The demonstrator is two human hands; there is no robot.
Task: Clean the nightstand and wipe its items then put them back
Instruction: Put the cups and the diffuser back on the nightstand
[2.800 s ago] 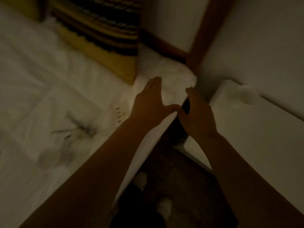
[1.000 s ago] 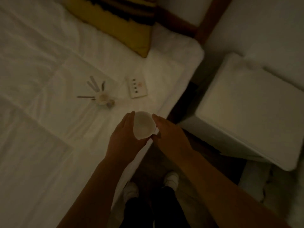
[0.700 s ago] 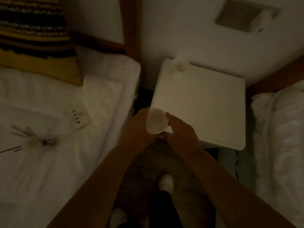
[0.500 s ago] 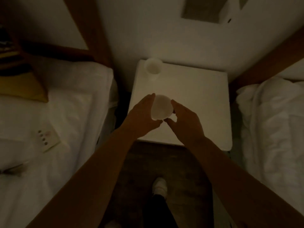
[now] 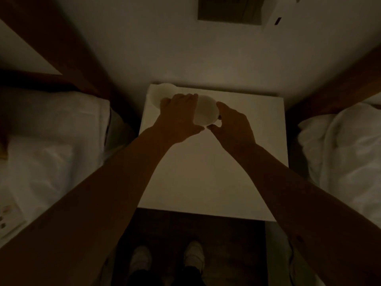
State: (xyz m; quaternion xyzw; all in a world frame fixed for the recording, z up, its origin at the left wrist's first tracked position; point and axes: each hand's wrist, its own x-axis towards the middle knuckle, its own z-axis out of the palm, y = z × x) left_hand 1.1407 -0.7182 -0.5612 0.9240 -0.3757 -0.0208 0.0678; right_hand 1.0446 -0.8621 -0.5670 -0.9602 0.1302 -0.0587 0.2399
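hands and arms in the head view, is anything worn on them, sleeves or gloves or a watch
Nothing shows on them: the left hand and right hand are bare, without gloves, and both forearms are uncovered to the frame edge, with no sleeve, watch or bracelet visible. The dim light could hide small rings.

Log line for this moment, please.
left hand, right hand: both hold white cup | above nightstand rear-left | beside second cup

White bedding (image 5: pixel 53 141) at left, rumpled duvet (image 5: pixel 348 145) at right, dark wooden floor (image 5: pixel 226 234), white shoes (image 5: pixel 193 254) below.
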